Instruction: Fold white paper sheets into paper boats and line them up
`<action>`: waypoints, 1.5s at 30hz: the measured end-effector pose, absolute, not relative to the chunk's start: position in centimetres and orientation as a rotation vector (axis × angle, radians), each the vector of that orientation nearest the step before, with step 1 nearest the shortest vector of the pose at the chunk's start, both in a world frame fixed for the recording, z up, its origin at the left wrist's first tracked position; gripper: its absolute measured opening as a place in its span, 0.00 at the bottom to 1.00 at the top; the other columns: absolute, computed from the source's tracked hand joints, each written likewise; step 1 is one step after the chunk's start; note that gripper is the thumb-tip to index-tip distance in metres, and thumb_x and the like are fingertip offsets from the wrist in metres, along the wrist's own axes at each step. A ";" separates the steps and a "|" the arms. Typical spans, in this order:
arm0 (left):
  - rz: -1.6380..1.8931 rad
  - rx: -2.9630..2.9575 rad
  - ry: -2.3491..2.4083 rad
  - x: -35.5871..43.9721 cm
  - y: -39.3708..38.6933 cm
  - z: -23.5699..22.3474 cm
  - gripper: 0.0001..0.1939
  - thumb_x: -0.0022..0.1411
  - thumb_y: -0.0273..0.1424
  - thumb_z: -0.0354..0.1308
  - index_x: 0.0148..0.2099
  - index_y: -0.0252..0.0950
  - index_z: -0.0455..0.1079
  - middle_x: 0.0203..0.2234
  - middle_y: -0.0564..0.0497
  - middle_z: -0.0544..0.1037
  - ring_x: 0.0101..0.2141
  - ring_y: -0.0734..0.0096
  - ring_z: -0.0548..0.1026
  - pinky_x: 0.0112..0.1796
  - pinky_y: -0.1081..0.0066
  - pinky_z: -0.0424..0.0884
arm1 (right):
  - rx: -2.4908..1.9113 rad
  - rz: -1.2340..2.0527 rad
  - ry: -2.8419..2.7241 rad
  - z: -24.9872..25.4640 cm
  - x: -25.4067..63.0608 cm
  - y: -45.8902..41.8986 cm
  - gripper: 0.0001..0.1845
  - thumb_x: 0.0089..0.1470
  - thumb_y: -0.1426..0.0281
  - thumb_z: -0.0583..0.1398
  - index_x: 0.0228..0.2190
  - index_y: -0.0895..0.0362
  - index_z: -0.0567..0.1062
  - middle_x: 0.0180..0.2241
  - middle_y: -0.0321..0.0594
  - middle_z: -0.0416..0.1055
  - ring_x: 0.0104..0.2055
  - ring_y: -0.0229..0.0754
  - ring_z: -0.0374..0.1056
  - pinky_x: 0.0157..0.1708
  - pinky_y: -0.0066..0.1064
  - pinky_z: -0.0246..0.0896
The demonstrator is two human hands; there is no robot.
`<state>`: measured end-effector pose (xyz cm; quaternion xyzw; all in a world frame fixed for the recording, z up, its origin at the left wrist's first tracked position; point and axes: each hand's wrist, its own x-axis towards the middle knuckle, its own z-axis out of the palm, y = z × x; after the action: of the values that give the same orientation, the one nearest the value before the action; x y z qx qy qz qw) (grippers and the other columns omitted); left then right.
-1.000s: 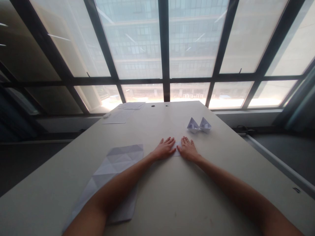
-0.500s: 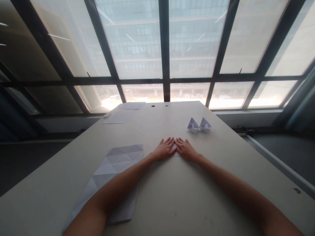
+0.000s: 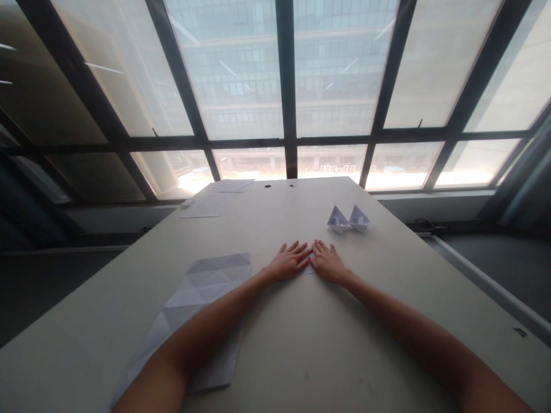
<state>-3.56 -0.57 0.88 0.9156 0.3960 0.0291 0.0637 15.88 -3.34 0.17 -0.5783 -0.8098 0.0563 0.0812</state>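
Both my hands lie flat, side by side, on a small piece of white paper (image 3: pixel 308 269) in the middle of the pale table (image 3: pixel 301 355). My left hand (image 3: pixel 289 261) has its fingers stretched out and pressed on the paper's left part. My right hand (image 3: pixel 326 261) is also flat with fingers spread, its thumb touching my left hand. The hands hide most of the paper; only a sliver shows between and below them.
A large creased white sheet (image 3: pixel 193 310) lies left of my left forearm. Two folded paper boats (image 3: pixel 348 219) stand beyond my right hand. More paper sheets (image 3: pixel 215 198) lie at the table's far left. Big windows fill the background.
My right hand slid left until it met my left hand over the small paper, then shifted slightly. My left hand stayed almost still.
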 end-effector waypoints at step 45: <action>0.229 2.570 1.652 -3.9 0.4 -0.4 0.33 0.73 0.48 0.33 0.71 0.37 0.51 0.70 0.39 0.50 0.69 0.50 0.46 0.63 0.39 0.44 | -1.334 0.239 -2.534 0.8 16.7 -3.3 0.29 0.66 0.61 0.51 0.65 0.56 0.60 0.68 0.50 0.53 0.71 0.46 0.44 0.68 0.48 0.34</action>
<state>-3.92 0.45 -0.39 0.8382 0.5388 0.0747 0.0391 16.67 -3.29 0.81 -0.4601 -0.8739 0.0823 0.1336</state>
